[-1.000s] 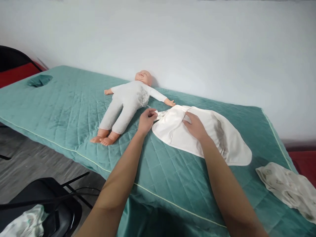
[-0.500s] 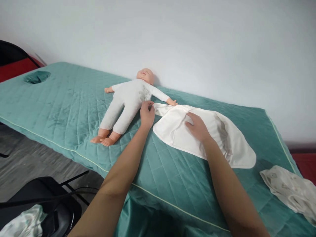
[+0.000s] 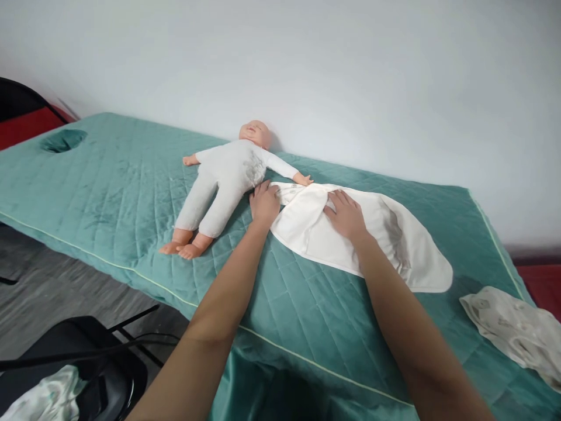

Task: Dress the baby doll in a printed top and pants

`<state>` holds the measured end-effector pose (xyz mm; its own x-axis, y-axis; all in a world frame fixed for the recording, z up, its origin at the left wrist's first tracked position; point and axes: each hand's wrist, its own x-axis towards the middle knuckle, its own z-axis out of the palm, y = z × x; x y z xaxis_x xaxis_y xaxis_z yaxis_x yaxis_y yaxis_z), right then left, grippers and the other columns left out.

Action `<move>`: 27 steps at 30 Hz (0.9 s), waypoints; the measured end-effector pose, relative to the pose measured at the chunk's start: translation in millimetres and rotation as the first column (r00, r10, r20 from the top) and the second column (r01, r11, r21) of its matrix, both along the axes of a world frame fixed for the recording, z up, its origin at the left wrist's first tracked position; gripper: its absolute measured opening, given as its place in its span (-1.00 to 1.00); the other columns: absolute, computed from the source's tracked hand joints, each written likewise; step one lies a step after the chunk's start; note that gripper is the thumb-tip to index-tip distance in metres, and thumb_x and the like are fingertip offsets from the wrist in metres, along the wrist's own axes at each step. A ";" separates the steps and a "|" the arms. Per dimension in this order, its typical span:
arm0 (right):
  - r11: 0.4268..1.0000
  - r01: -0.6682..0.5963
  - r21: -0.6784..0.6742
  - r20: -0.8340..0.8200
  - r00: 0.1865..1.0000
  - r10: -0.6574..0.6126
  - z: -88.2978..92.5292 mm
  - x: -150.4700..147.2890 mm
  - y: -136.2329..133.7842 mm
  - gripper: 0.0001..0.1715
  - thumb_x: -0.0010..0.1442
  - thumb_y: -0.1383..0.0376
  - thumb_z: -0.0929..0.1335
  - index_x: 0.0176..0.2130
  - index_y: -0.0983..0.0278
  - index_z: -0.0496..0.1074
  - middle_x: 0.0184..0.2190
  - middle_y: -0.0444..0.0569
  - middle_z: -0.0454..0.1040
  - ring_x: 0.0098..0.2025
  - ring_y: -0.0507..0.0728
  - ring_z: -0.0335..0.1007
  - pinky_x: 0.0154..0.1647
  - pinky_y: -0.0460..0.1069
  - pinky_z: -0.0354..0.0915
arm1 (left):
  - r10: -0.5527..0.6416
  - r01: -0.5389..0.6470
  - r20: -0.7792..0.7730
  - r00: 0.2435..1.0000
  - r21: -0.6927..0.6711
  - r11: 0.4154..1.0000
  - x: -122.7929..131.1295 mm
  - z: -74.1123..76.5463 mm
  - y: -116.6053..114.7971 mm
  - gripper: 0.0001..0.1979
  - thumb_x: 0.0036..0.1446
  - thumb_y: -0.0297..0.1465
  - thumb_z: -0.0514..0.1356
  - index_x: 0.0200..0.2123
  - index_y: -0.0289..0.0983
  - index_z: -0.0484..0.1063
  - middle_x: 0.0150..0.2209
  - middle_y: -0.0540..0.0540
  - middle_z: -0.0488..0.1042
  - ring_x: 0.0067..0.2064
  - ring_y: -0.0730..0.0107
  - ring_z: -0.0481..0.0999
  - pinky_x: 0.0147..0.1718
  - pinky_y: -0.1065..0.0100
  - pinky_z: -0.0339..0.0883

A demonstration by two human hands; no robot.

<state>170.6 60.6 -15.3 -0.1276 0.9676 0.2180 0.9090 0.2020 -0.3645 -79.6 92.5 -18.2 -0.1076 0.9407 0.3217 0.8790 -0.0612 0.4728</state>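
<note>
The white cloth [image 3: 302,230] lay with its patterned strip [image 3: 288,192] straighter, the left hand [image 3: 265,203] having opened from a pinch over it, the right hand [image 3: 347,214] spread on top (palm down), beside the doll [image 3: 230,166] on the bed [image 3: 289,286]

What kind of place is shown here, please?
Perhaps a massage or baby-care training room: a baby doll lies on a green quilted bed with what looks like a face hole.
</note>
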 end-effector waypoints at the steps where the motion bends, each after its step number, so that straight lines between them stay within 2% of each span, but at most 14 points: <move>1: 1.000 0.011 0.009 0.005 1.000 -0.011 0.7 -1.7 2.3 -0.33 0.36 0.11 0.23 0.37 0.28 0.20 0.42 0.16 0.16 0.47 0.35 0.00 0.42 0.34 0.00 | 0.001 -0.001 -0.022 1.000 0.000 1.000 0.7 0.1 -1.1 -0.67 0.32 -0.43 0.01 -0.02 -0.10 0.53 0.29 -0.18 0.36 0.31 -0.05 0.26 0.17 -0.14 0.18; 5: 0.998 0.056 0.032 -0.039 0.998 -0.055 3.9 -4.9 10.6 -0.13 0.30 0.11 0.28 0.44 0.37 -0.01 0.45 0.22 0.08 0.46 0.35 0.02 0.42 0.30 0.02 | -0.006 0.005 -0.076 0.997 -0.013 1.000 3.1 3.6 -6.0 -0.65 0.35 -0.33 0.01 0.09 -0.08 0.48 0.31 -0.21 0.31 0.33 -0.06 0.21 0.20 -0.16 0.16; 9: 0.994 0.107 0.005 -0.082 0.991 -0.106 6.1 -4.1 17.2 -0.08 0.27 0.11 0.30 0.44 0.43 -0.03 0.39 0.29 0.19 0.41 0.40 0.10 0.38 0.32 0.07 | -0.001 -0.002 -0.106 0.994 -0.024 1.000 3.0 3.8 -7.9 -0.61 0.35 -0.32 0.00 0.14 -0.11 0.46 0.32 -0.26 0.30 0.33 -0.10 0.21 0.19 -0.19 0.17; 12: 0.993 0.117 0.002 -0.086 0.989 -0.116 6.3 -3.9 16.4 -0.10 0.29 0.11 0.29 0.43 0.47 -0.01 0.37 0.31 0.22 0.39 0.42 0.13 0.37 0.31 0.10 | 0.019 -0.021 -0.112 0.993 -0.011 1.000 2.4 1.6 -9.0 -0.59 0.32 -0.40 -0.01 0.14 -0.12 0.47 0.32 -0.25 0.31 0.31 -0.10 0.25 0.16 -0.17 0.21; 15: 0.999 0.036 0.013 -0.029 0.999 -0.036 6.6 -1.9 1.8 -0.20 0.34 0.10 0.26 0.39 0.47 0.11 0.38 0.31 0.21 0.40 0.41 0.11 0.39 0.30 0.06 | 0.054 -0.055 -0.106 0.993 -0.003 0.999 1.9 3.3 -13.4 -0.57 0.30 -0.46 -0.01 0.13 -0.18 0.48 0.30 -0.29 0.33 0.29 -0.13 0.28 0.14 -0.20 0.25; 19: 0.980 -0.198 -0.009 0.015 0.980 0.198 10.7 14.4 -41.2 -0.38 0.39 0.11 0.22 0.30 0.36 0.30 0.42 0.19 0.17 0.45 0.37 0.03 0.44 0.31 -0.01 | 0.085 -0.082 -0.055 0.995 0.051 0.995 -0.6 12.8 -29.0 -0.63 0.32 -0.43 0.01 0.07 -0.23 0.52 0.28 -0.30 0.36 0.29 -0.12 0.30 0.16 -0.16 0.30; 21: 0.974 -0.225 -0.016 -0.025 0.974 0.225 15.4 31.2 -64.2 -0.46 0.37 0.11 0.26 0.24 0.25 0.39 0.37 0.06 0.29 0.41 0.30 0.15 0.42 0.23 0.08 | -0.001 0.007 -0.034 0.999 0.159 0.987 -0.2 16.2 -41.7 -0.64 0.33 -0.45 0.00 0.05 -0.24 0.52 0.24 -0.25 0.41 0.27 0.01 0.35 0.19 -0.05 0.31; 24: 0.999 -0.032 0.043 -0.121 0.992 0.037 25.3 67.1 -85.6 -0.53 0.36 0.12 0.25 0.15 0.22 0.46 0.22 0.05 0.47 0.27 0.28 0.36 0.34 0.22 0.22 | -0.265 0.281 -0.093 0.960 0.298 0.912 10.4 16.2 -62.8 -0.62 0.30 -0.51 -0.01 0.04 -0.23 0.52 0.16 -0.17 0.49 0.22 0.21 0.43 0.22 0.13 0.33; 27: 0.959 0.220 0.180 -0.224 0.958 -0.178 32.6 111.1 -88.9 -0.54 0.33 0.17 0.22 0.09 0.26 0.48 0.11 0.10 0.53 0.16 0.26 0.44 0.24 0.19 0.31 | -0.516 0.543 -0.172 0.839 0.192 0.818 34.0 13.7 -74.3 -0.60 0.28 -0.52 -0.01 0.04 -0.19 0.53 0.15 -0.08 0.53 0.20 0.29 0.47 0.23 0.21 0.34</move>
<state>281.7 -28.3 17.3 0.1308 0.9022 0.4111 0.8486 0.1125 -0.5169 -45.6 18.2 -4.5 0.4338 0.7430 0.5098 0.7238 -0.6242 0.2939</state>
